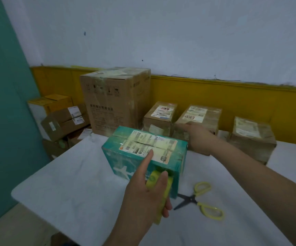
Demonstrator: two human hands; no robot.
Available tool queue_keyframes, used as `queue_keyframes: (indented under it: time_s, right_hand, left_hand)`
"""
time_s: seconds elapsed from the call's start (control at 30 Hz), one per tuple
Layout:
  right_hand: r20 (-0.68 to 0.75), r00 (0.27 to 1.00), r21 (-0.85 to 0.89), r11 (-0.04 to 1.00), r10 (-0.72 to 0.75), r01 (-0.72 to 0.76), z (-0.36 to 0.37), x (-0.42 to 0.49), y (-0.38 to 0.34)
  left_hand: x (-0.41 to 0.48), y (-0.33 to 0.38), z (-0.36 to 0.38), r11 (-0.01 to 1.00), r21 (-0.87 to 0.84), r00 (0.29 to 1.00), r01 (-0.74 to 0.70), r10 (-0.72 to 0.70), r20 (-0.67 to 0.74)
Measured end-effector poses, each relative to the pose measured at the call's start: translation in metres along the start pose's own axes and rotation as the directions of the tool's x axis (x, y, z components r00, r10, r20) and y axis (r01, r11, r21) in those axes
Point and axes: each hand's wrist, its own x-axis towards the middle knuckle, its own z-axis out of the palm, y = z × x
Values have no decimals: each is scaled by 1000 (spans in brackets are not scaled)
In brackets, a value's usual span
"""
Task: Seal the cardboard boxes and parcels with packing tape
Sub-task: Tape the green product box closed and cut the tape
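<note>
- The left hand (142, 192) gripped a yellow tape roll (153, 180) against the near face of the teal box (116, 157), with its index finger laid straight on the shipping label (161, 145).
- Yellow-handled scissors (201, 201) lay on the white worktop (69, 183), just right of the box.
- The box sat dead ahead, its long axis left to right; the tape's likely run was straight away, across the short way.
- The right hand (199, 140), fingers straight, reached past the far right corner; contact with the brown parcel (199, 117) behind could not be told.
</note>
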Motion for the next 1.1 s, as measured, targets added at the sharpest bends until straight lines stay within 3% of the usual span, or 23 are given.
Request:
queue_keyframes:
  time_s: [0.1,0.13,0.17,0.23,0.27,0.47,0.63,0.83,1.0,1.1]
  right_hand:
    - [-305,951,197,974,-48,113,-17,-18,-10]
    - [-254,959,193,965,-125,177,-23,-26,-15]
    - [-100,976,168,963,-194,209,-26,-35,-21]
    - [231,941,12,968,-247,251,-17,-51,-29]
    - [299,921,-41,960,-251,275,-7,-53,-29]
    - [320,929,-31,978,-187,208,4,-37,-20]
    - [219,953,-61,972,-210,228,9,-37,-25]
    - [232,955,-138,965,-186,221,11,-41,-26]
    - [41,988,23,989,-146,145,10,-45,-28]
    - [-64,994,250,962,-94,107,-4,-48,-27]
  left_hand:
    - [3,-1,-1,998,-58,999,0,3,42]
    - [5,-2,-1,997,-75,999,3,1,47]
    - [6,-2,-1,997,-79,999,3,1,50]
    - [8,0,-1,996,-87,998,-6,11,63]
    - [10,1,-1,995,-94,997,-13,20,75]
    - [15,-17,-2,966,-254,988,-53,88,128]
    - [9,-41,6,978,-199,996,-61,73,53]
    - [11,-44,8,994,-99,999,-52,53,5]
    - [5,-35,-3,984,-175,994,-31,48,98]
    - [3,-32,-14,998,-54,1000,-17,17,-6]
